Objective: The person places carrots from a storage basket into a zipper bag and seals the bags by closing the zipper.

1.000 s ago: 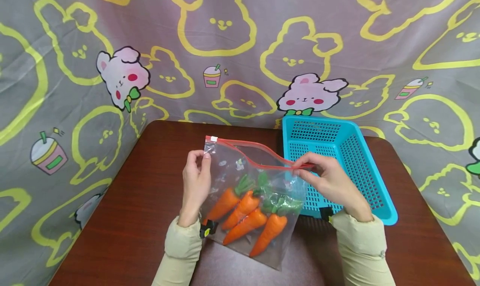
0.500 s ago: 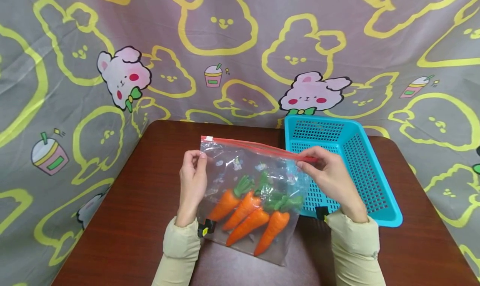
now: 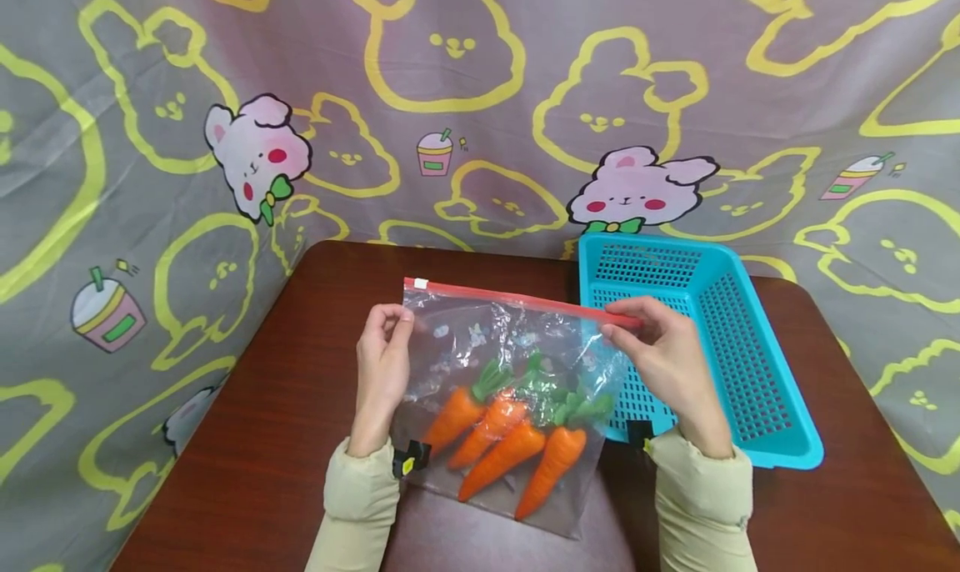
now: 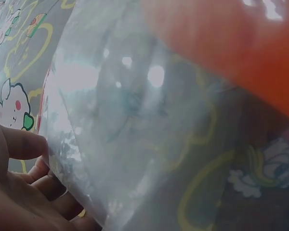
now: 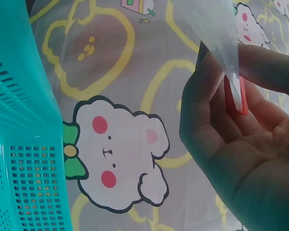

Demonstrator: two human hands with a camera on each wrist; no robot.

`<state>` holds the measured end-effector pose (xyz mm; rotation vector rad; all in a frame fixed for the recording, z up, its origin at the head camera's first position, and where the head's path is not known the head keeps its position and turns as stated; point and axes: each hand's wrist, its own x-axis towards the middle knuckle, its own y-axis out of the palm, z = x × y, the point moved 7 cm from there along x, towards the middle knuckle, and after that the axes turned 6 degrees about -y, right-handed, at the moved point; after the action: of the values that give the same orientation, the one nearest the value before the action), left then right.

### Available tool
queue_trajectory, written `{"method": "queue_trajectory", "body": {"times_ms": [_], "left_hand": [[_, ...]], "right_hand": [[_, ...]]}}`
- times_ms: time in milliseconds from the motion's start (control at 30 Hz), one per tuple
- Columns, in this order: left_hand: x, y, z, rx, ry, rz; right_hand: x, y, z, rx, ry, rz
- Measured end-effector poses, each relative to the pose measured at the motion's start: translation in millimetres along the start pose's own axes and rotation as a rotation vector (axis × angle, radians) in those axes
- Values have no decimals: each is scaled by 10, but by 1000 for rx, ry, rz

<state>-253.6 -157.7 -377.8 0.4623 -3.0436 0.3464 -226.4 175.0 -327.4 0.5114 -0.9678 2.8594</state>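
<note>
A clear zip bag (image 3: 435, 372) hangs upright between the two hands, with several orange carrots (image 3: 501, 461) with green tops lying inside. Its red zip strip (image 3: 510, 298) runs nearly straight across the top, its edges together, and a white slider (image 3: 422, 283) sits at the left end. The left hand (image 3: 382, 368) pinches the bag's left edge just under the slider. At the other end, the right hand (image 3: 669, 359) pinches the top right corner by the strip. In the right wrist view, the red strip end (image 5: 242, 98) lies between thumb and fingers.
A turquoise perforated basket (image 3: 772, 363) stands at the right of the brown table (image 3: 247, 405), partly behind the right hand. Behind and beside the table hangs a grey curtain (image 3: 300, 22) with cartoon rabbits. Black camera mounts (image 3: 412, 459) sit at both wrists.
The bag's mouth gaped a second ago; its red edges have come together and the strip is now stretched straight. The right hand has shifted slightly right; the left keeps its pinch.
</note>
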Motion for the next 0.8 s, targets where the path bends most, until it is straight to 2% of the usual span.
{"method": "queue_trajectory", "body": {"times_ms": [400, 533, 633, 800], "left_hand": [[35, -20, 19, -28, 8, -11], [39, -16, 49, -30, 6, 4], [35, -23, 48, -34, 32, 16], [35, -69, -8, -66, 114, 11]], "right_hand": [[9, 7, 7, 111, -23, -78], [-34, 23, -3, 162, -40, -103], [-67, 34, 5, 166, -61, -111], [-82, 42, 56, 135, -95, -106]]}}
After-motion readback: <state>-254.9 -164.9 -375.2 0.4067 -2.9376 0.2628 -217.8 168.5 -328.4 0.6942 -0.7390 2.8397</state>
